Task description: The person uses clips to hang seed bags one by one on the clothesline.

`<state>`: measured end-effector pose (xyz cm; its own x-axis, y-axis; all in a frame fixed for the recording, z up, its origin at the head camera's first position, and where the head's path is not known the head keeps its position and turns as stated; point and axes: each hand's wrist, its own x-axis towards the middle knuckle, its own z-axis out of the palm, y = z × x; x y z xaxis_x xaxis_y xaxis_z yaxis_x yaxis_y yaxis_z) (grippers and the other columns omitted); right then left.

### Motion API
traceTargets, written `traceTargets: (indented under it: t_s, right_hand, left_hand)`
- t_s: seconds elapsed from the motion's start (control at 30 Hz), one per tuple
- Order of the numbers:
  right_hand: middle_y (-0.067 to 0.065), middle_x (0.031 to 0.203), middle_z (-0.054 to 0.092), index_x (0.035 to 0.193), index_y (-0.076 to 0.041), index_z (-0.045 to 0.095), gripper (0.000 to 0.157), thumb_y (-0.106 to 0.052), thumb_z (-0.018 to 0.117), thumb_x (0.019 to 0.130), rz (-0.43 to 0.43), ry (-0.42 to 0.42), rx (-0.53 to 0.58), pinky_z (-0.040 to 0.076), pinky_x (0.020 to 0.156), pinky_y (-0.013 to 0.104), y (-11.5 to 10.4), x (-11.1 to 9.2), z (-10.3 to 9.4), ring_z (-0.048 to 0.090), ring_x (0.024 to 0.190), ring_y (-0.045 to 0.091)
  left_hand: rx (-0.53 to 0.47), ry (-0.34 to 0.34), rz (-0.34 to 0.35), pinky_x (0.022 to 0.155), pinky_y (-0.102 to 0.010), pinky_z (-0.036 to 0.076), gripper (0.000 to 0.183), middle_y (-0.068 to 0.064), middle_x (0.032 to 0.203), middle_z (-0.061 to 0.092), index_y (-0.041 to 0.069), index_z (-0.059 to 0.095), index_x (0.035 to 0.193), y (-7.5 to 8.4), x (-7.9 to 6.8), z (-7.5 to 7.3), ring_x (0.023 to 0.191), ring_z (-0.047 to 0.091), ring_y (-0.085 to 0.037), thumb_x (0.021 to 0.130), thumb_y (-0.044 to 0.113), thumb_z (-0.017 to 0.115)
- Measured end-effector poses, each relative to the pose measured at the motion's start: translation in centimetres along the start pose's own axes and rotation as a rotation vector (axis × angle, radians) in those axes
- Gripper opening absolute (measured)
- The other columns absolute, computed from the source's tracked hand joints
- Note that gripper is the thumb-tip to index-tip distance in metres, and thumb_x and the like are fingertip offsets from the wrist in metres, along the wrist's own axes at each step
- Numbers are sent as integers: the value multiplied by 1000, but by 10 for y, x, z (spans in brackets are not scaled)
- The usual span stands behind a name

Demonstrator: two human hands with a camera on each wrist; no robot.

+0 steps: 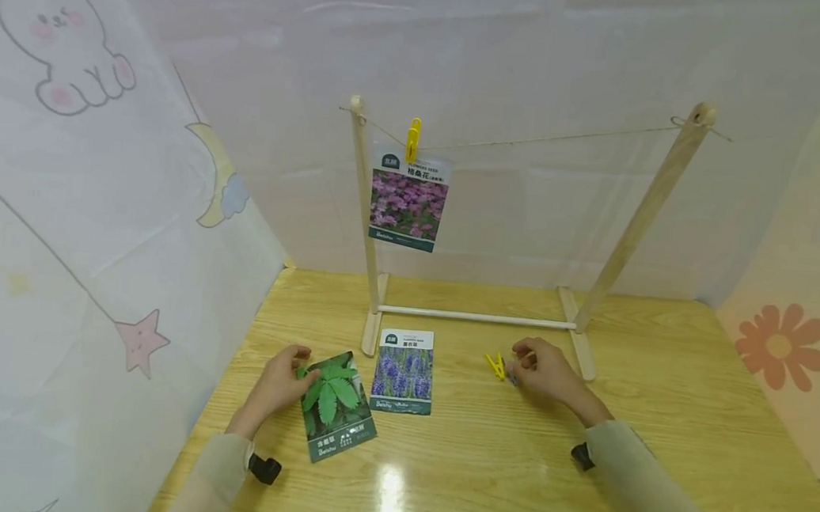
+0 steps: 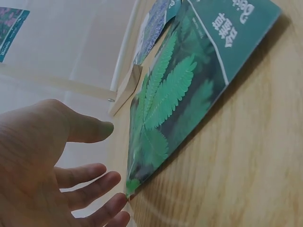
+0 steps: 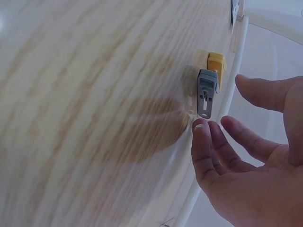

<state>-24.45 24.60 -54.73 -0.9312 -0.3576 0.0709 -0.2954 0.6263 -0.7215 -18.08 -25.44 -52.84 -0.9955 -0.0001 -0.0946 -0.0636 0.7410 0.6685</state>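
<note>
My left hand (image 1: 278, 378) is at the upper left edge of a seed packet with a green leaf picture (image 1: 331, 405), which lies tilted on the table. In the left wrist view the thumb stands apart from the packet and the fingertips are close to its corner; whether they touch is unclear. On the right, my right hand (image 1: 548, 370) reaches beside a grey clothespin (image 3: 206, 94), its fingers spread and gripping nothing. A yellow clothespin (image 1: 496, 365) lies just beyond the grey one. Between the hands lies a seed packet with purple flowers (image 1: 403, 372).
A wooden stand (image 1: 477, 317) with two posts rises at the back. Along its string (image 1: 546, 143), a yellow clothespin (image 1: 413, 141) holds a pink-flower seed packet (image 1: 408, 204) near the left post. Printed cloth (image 1: 509, 57) surrounds the wood-grain table (image 1: 480, 483).
</note>
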Motion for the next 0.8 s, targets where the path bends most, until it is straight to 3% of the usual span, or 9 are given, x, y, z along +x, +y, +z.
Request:
traceTargets:
  t_s: [0.27, 0.47, 0.8]
  right_hand:
    - [23, 115, 62, 122, 11, 59, 42, -14, 74, 92, 22, -10, -25, 56, 75, 39, 0, 5, 3, 63, 91, 27]
    - [21, 113, 63, 120, 10, 60, 42, -14, 75, 90, 37, -18, -29, 55, 77, 40, 1, 6, 7, 62, 91, 26]
    - [19, 109, 64, 117, 10, 62, 39, -13, 76, 89, 45, -14, -72, 53, 75, 39, -3, 7, 8, 60, 88, 24]
  left_hand:
    - [142, 10, 54, 104, -59, 44, 59, -25, 133, 54, -8, 53, 135, -2, -7, 4, 124, 50, -45, 91, 24, 75]
    - [228, 5, 49, 99, -59, 46, 61, -22, 133, 50, -3, 56, 135, -5, -10, 8, 122, 47, -44, 88, 28, 78]
    - [249, 4, 28, 97, -56, 48, 63, -19, 135, 50, 1, 56, 134, -3, -9, 8, 122, 46, -40, 85, 32, 81]
